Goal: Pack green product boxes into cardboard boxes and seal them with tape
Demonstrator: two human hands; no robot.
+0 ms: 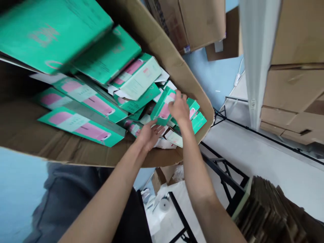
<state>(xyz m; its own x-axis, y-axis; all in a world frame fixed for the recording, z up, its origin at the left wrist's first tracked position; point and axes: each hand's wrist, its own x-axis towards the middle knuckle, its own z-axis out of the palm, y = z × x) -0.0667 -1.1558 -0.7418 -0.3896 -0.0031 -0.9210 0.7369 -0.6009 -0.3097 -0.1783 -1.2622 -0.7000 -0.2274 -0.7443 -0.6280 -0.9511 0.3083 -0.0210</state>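
Note:
Inside a large cardboard carton lie several green product boxes with pink pictures and pale labels. My right hand grips a small green box by its right side, fingers curled over the edge. At the lower end of that box is my left hand, fingers stretched out and thumb by the corner; whether it touches the box I cannot tell. Smaller green boxes lie right of my right hand. To the left, longer green boxes lie side by side, below a big green box.
Brown cartons stand on the blue floor beyond the carton, and more cartons are stacked at the right. A black metal frame runs beside the carton. Flattened cardboard is bundled at the lower right.

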